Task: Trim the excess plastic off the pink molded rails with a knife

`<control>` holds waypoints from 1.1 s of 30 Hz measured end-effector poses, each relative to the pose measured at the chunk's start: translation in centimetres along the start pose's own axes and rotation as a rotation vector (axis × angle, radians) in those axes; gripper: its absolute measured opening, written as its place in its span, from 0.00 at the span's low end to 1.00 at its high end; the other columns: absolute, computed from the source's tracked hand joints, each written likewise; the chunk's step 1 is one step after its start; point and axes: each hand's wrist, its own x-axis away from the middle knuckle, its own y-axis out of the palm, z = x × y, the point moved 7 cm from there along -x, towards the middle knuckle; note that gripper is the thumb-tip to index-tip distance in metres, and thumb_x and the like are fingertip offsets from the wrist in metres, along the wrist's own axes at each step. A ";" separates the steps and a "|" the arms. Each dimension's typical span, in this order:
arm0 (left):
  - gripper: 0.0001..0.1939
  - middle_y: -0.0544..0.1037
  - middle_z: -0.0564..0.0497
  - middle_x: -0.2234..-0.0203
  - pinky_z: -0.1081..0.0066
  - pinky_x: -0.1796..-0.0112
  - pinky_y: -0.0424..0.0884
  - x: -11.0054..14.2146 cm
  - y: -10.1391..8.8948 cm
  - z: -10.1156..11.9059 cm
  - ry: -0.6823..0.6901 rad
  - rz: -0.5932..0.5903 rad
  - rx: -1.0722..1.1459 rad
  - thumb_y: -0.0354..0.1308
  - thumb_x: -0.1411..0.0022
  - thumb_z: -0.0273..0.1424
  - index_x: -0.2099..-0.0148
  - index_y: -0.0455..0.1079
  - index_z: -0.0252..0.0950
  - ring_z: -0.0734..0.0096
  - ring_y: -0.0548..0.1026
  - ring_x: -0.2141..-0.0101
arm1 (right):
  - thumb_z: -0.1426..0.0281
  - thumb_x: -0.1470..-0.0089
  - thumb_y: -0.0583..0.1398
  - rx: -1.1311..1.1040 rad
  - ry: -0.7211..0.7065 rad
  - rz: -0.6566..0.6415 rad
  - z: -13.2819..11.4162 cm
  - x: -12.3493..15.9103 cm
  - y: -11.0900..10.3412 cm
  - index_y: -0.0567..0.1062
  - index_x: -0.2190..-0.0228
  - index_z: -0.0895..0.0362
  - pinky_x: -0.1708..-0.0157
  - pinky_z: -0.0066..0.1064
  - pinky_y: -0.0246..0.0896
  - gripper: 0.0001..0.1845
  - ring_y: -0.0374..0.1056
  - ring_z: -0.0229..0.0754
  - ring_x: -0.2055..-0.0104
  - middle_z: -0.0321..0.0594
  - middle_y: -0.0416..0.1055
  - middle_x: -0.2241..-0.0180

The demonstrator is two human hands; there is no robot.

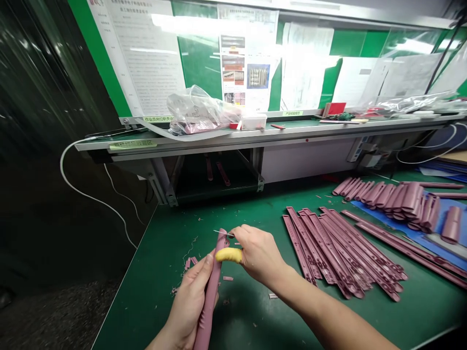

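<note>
My left hand [194,296] is closed around a long mauve plastic handle-like part [209,301], which points up and away from me. My right hand [257,250], with a yellow finger cot [229,255] on its thumb, is closed on a thin metal blade [220,232]. That blade lies across the far tip of the mauve part. The blade's grip is hidden in my fingers. Small mauve scraps [188,263] and thin shavings lie on the green table around my hands.
Long mauve strips [328,253] lie in a pile on the green table [146,287] to the right. Beyond them, short mauve pieces [386,199] sit partly on a blue sheet [447,209]. A raised shelf [292,133] crosses the back, holding a plastic bag [200,112].
</note>
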 end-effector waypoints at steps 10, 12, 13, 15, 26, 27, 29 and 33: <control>0.20 0.60 0.61 0.85 0.82 0.87 0.58 -0.3 0.8 1.6 0.123 -0.021 -0.003 0.63 0.43 0.44 0.54 0.73 0.36 0.84 0.57 0.87 | 0.56 0.39 0.53 0.053 -0.096 -0.075 -2.6 2.6 0.5 0.65 0.75 0.57 0.77 0.30 0.34 0.20 0.58 0.37 0.76 0.36 0.66 0.76; 0.20 0.59 0.61 0.84 0.81 0.87 0.58 -1.0 1.0 2.7 0.151 -0.016 0.016 0.62 0.43 0.45 0.55 0.73 0.36 0.83 0.57 0.87 | 0.57 0.39 0.54 0.006 -0.143 -0.099 -4.4 4.1 1.1 0.65 0.75 0.56 0.77 0.31 0.34 0.19 0.57 0.37 0.77 0.35 0.65 0.77; 0.19 0.58 0.61 0.84 0.81 0.88 0.57 -1.5 1.0 3.3 0.162 -0.012 0.024 0.62 0.43 0.45 0.56 0.73 0.37 0.83 0.57 0.87 | 0.58 0.39 0.55 -0.018 -0.172 -0.114 -5.4 5.1 1.5 0.65 0.76 0.56 0.77 0.31 0.35 0.18 0.57 0.38 0.77 0.35 0.65 0.77; 0.18 0.57 0.61 0.84 0.80 0.89 0.56 -2.7 0.9 4.8 0.186 0.003 0.043 0.62 0.43 0.46 0.59 0.72 0.37 0.83 0.56 0.88 | 0.59 0.43 0.58 -0.054 -0.239 -0.158 -7.5 7.6 2.6 0.65 0.76 0.56 0.77 0.31 0.35 0.16 0.58 0.39 0.77 0.36 0.66 0.77; 0.18 0.66 0.56 0.76 0.84 0.89 0.60 -3.0 0.3 4.0 0.175 -0.103 0.000 0.62 0.41 0.35 0.50 0.68 0.33 0.84 0.60 0.84 | 0.40 0.44 0.44 -0.536 0.035 -0.024 -0.5 4.7 1.5 0.74 0.67 0.56 0.71 0.26 0.56 0.35 0.68 0.38 0.70 0.39 0.73 0.72; 0.18 0.67 0.56 0.76 0.82 0.88 0.63 -2.5 0.4 3.0 0.155 -0.103 -0.025 0.60 0.39 0.35 0.49 0.68 0.33 0.82 0.62 0.83 | 0.39 0.46 0.45 -0.508 0.077 -0.007 0.6 3.5 0.8 0.74 0.66 0.56 0.70 0.27 0.57 0.36 0.68 0.39 0.70 0.39 0.73 0.71; 0.20 0.67 0.56 0.77 0.80 0.87 0.66 -1.6 0.8 1.6 0.134 -0.091 -0.066 0.59 0.38 0.37 0.46 0.65 0.35 0.80 0.64 0.83 | 0.37 0.49 0.46 -0.442 0.093 0.011 1.8 1.7 0.0 0.74 0.66 0.56 0.70 0.28 0.56 0.37 0.69 0.40 0.69 0.39 0.73 0.70; 0.27 0.71 0.58 0.77 0.83 0.89 0.63 -0.9 1.5 1.0 0.156 -0.056 -0.082 0.63 0.43 0.42 0.44 0.60 0.43 0.81 0.63 0.86 | 0.37 0.50 0.48 -0.323 0.073 -0.028 1.9 0.3 0.3 0.74 0.64 0.56 0.72 0.27 0.53 0.37 0.69 0.41 0.67 0.40 0.74 0.67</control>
